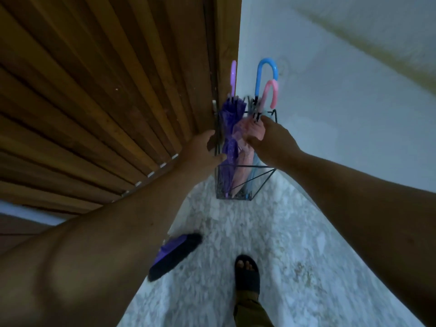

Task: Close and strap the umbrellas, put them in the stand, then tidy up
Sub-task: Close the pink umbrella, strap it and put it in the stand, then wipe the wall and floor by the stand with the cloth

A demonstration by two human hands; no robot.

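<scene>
A black wire umbrella stand (pixel 264 178) sits in the corner between a wooden door and a white wall. A closed purple umbrella (pixel 230 128), a pink one (pixel 243 161) and one with a blue hooked handle (pixel 265 69) stand in it. My right hand (pixel 266 138) grips the pink umbrella's folded canopy near its top. My left hand (pixel 203 149) is cupped at the stand's left side. Its thumb touches the purple umbrella and the curved fingers reach toward the stand's left wire.
The slatted wooden door (pixel 106 102) fills the left, and the white wall (pixel 342 114) rises on the right. On the speckled floor (pixel 295 244) lies a blurred purple and black object (pixel 174 256). My foot in a black sandal (pixel 246 274) stands below the stand.
</scene>
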